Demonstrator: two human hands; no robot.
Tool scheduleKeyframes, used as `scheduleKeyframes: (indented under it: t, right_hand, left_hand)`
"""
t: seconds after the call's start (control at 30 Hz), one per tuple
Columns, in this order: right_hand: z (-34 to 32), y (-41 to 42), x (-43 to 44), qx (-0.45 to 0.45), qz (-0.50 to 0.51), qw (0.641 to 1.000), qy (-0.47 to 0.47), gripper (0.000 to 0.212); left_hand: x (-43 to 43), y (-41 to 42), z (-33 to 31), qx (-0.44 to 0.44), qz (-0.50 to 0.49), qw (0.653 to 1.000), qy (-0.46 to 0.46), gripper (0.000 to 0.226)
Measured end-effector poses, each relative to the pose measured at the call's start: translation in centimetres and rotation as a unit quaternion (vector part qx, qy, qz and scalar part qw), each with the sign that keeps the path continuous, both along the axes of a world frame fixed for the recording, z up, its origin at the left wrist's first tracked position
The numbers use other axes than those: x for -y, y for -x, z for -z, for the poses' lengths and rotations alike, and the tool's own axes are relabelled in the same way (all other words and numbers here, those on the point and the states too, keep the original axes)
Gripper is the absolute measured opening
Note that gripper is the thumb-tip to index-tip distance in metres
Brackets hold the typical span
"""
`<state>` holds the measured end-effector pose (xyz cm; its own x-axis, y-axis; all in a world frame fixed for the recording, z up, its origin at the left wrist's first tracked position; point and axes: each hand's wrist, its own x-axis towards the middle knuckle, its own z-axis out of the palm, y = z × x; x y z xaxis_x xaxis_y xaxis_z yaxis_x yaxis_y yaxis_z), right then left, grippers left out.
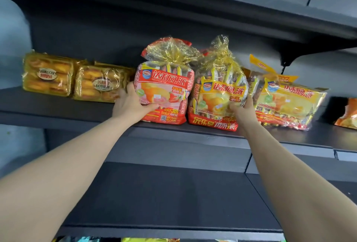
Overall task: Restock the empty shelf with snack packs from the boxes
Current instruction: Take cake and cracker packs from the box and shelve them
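Observation:
A red snack pack point(166, 85) stands upright on the dark upper shelf point(58, 106). My left hand point(131, 104) grips its lower left side, thumb across the front. Right beside it stands a yellow snack pack point(220, 89) with a twisted gold top. My right hand point(243, 109) holds that pack at its lower right corner, fingers behind it. A red pack point(210, 121) lies flat under the yellow one.
Two packs of golden cakes point(48, 74) lie at the shelf's left. Another yellow pack point(289, 102) leans at the right, with an orange bag point(347, 114) beyond it. The dark lower shelf point(164, 193) sits below, under my arms. Another shelf hangs overhead.

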<state>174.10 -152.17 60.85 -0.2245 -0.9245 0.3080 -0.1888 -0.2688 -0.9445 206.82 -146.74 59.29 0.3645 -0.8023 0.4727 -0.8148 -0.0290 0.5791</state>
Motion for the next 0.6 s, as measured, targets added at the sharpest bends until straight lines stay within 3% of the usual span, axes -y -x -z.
scheduleKeyframes:
  t: [0.17, 0.27, 0.47, 0.6]
  right_hand:
    - [0.8, 0.1, 0.0, -0.047, 0.023, 0.999, 0.001, 0.057]
    - [1.4, 0.2, -1.0, -0.129, 0.064, 0.989, -0.014, 0.064]
    - [3.3, -0.2, -5.1, -0.297, 0.143, 0.944, 0.025, 0.058]
    - [4.6, -0.5, -9.6, -0.369, 0.139, 0.916, 0.082, 0.056]
  left_hand:
    - [-0.2, 1.1, 0.5, -0.03, 0.005, 1.0, 0.006, 0.104]
    - [-0.8, 1.5, 0.9, -0.059, 0.014, 0.998, 0.014, 0.101]
    - [-3.6, 2.5, 2.0, -0.048, 0.02, 0.998, 0.043, 0.085]
    - [-7.4, 3.8, 3.4, -0.028, 0.049, 0.996, 0.07, 0.076]
